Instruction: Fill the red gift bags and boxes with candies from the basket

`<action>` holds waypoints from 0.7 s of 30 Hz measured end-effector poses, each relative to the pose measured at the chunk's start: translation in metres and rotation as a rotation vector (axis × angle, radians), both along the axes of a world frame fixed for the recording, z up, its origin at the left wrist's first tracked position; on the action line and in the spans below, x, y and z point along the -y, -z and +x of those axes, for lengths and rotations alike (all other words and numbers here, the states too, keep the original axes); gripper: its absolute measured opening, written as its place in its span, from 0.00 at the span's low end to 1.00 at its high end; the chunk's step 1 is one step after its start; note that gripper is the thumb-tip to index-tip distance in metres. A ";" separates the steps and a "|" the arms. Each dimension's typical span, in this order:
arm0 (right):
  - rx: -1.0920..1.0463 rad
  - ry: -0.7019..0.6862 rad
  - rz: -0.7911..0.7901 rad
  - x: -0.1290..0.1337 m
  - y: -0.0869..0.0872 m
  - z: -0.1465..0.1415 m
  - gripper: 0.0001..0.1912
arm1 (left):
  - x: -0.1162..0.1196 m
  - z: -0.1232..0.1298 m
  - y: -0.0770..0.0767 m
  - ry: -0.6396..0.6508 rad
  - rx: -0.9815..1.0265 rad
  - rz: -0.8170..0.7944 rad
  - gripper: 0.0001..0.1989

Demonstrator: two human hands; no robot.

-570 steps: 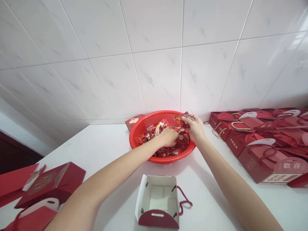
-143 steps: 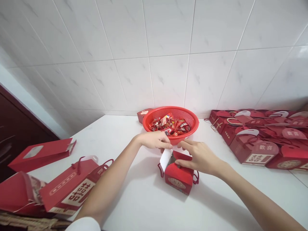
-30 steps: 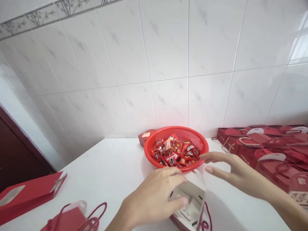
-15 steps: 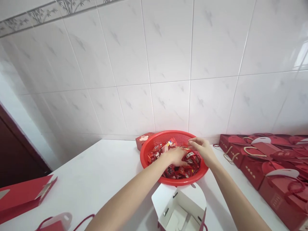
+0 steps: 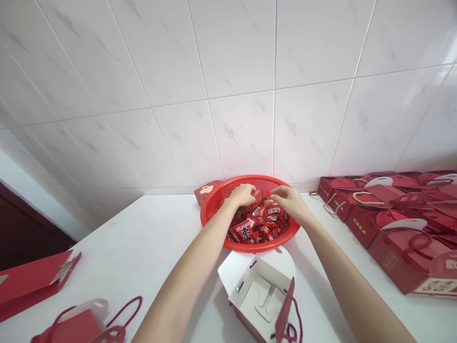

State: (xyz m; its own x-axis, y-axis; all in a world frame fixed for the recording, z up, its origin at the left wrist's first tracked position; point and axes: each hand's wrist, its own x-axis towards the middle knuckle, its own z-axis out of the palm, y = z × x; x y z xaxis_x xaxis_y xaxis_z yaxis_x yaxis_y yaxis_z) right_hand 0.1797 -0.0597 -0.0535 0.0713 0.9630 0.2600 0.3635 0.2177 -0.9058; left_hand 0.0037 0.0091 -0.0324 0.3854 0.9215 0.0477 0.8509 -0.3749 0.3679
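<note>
White marbled tiles [image 5: 239, 133] rise behind a white table [image 5: 143, 252]. Over the red basket [image 5: 250, 247], the left hand [image 5: 241, 195] bends its fingers against a red packet [image 5: 257, 197]; whether it grips is unclear. The right hand [image 5: 290, 202] curls above the other wrapped packets [image 5: 257, 226], its hold also impossible to tell. Just before the basket stands an uncovered box [image 5: 264, 295], pale inside. Maroon boxes [image 5: 400, 252] crowd the right; a red carton [image 5: 32, 281] lies at left.
</note>
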 end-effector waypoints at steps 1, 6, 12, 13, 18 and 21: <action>0.009 -0.004 0.000 0.000 0.001 0.000 0.04 | -0.003 -0.004 0.001 -0.010 0.062 0.002 0.15; -0.005 -0.020 -0.044 0.001 0.004 -0.002 0.12 | -0.012 -0.011 0.003 -0.022 0.370 -0.007 0.21; -0.003 0.054 -0.014 0.000 0.007 -0.002 0.32 | -0.012 -0.008 0.002 0.084 0.841 -0.163 0.17; 0.008 0.063 0.002 0.000 0.007 -0.002 0.34 | -0.011 -0.008 0.003 0.082 0.813 -0.144 0.16; 0.071 0.086 0.042 -0.001 0.009 -0.002 0.33 | -0.007 -0.010 0.009 -0.022 0.350 0.049 0.10; 0.097 0.085 0.038 -0.001 0.010 -0.002 0.32 | -0.003 -0.007 0.009 0.009 0.247 0.138 0.12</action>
